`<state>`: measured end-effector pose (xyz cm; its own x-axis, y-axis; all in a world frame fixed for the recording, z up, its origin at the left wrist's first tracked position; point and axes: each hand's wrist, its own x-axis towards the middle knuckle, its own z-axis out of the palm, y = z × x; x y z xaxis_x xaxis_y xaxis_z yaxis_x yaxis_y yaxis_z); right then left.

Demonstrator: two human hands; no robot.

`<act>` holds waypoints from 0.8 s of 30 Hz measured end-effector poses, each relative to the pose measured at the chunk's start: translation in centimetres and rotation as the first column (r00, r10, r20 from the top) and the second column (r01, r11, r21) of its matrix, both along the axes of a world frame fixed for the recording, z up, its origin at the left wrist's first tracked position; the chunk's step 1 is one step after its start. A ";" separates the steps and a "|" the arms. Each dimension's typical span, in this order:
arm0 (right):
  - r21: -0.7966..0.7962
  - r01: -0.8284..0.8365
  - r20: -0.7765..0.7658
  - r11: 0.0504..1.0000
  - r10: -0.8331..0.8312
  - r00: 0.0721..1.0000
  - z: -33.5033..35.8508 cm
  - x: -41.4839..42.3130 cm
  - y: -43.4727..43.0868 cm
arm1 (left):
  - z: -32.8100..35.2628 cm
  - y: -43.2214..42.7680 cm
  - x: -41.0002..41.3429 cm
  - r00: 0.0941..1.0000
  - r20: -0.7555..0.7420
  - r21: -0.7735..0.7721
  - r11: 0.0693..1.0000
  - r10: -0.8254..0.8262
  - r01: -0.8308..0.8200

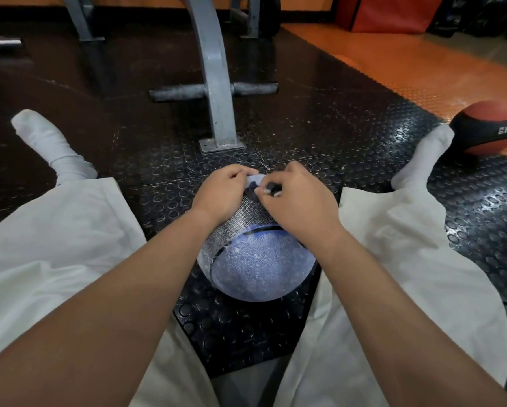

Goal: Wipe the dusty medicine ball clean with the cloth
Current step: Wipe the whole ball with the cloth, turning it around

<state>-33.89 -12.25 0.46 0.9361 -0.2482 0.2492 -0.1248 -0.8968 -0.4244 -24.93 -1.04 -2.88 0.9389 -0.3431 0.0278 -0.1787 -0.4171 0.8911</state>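
Black studded rubber matting [319, 118] is being sat upon by a person whose legs, in white trousers [55, 230], are being spread to either side. Between the thighs, at the centre of the view, the medicine ball [258, 268] is being rested on the matting, its blue near panel speckled with pale dust and a grey patterned panel lying beyond it. At the ball's 12 o'clock edge both hands are being used. The ball is being gripped by the left hand [221, 192], fingers curled over its far top, while a dark cloth [271, 189] is being pinched in the curled fingers of the right hand [299, 201] and held against the ball just beside the left fingertips. Farther out, white socks [49, 148] are being shown at 10 and 2 o'clock. A red and black ball [490, 130] is being left at 3 o'clock, beside the orange floor [422, 63]. A grey metal frame [217, 83] is being stood at 12 o'clock.
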 end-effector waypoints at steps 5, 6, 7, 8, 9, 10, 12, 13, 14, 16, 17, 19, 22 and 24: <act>-0.028 -0.143 -0.055 0.989 0.142 0.988 0.0 -2.2 0.2 | -0.3 0.3 0.1 1.000 0.022 0.004 1.000 -0.007 0.007; -0.025 -0.135 -0.072 0.991 0.133 0.989 0.3 -1.9 0.0 | -0.3 0.3 0.0 1.000 0.020 -0.007 1.000 -0.010 0.010; -0.023 -0.114 -0.077 0.993 0.112 0.991 0.5 -1.3 -0.2 | -0.4 0.3 0.0 1.000 0.015 -0.015 1.000 -0.013 0.014; -0.015 -0.084 -0.069 0.996 0.083 0.994 0.7 -0.6 -0.4 | -0.5 0.3 0.0 1.000 0.012 -0.022 1.000 -0.016 0.016; 0.001 -0.049 -0.055 0.999 0.049 0.997 0.7 0.0 -0.4 | -0.7 0.3 0.1 1.000 0.007 -0.026 1.000 -0.017 0.017; 0.021 -0.015 -0.042 1.000 0.016 0.999 0.7 0.5 -0.4 | -0.7 0.3 0.2 1.000 0.004 -0.027 0.999 -0.017 0.017; 0.025 0.013 -0.025 1.000 -0.013 1.000 0.4 0.8 0.0 | -0.6 0.3 0.3 1.000 0.003 -0.022 1.000 -0.017 0.017; 0.008 0.004 -0.012 1.000 -0.004 1.000 0.2 0.6 0.3 | -0.5 0.3 0.4 1.000 -0.002 -0.034 0.999 -0.016 0.015; -0.007 -0.017 0.002 1.000 0.017 1.000 0.0 0.0 0.6 | -0.5 0.3 0.6 1.000 -0.006 -0.049 0.999 -0.013 0.013; -0.022 -0.088 0.013 0.996 0.088 0.996 -0.3 -1.4 1.0 | -0.5 0.5 0.6 1.000 -0.008 -0.048 0.999 -0.012 0.012; -0.030 -0.130 0.002 0.991 0.130 0.991 -0.3 -2.2 1.2 | -0.5 0.7 0.6 1.000 0.000 -0.046 0.999 -0.014 0.014; -0.043 -0.181 -0.049 0.983 0.178 0.983 -0.1 -2.9 1.1 | -0.6 0.9 0.5 1.000 0.003 -0.060 0.998 -0.024 0.024; -0.057 -0.137 -0.077 0.989 0.133 0.988 0.5 -1.6 0.6 | -0.9 1.1 0.5 1.000 0.001 -0.057 0.998 -0.020 0.020; -0.011 -0.053 -0.035 0.999 0.052 0.998 0.6 -0.3 0.5 | -1.0 1.1 0.6 1.000 -0.010 -0.051 0.999 -0.010 0.009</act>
<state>-34.16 -11.77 1.01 0.9559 -0.1957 0.2190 -0.0918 -0.9073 -0.4102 -24.34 0.10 -3.83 0.9359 -0.3503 0.0357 -0.1731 -0.3696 0.9129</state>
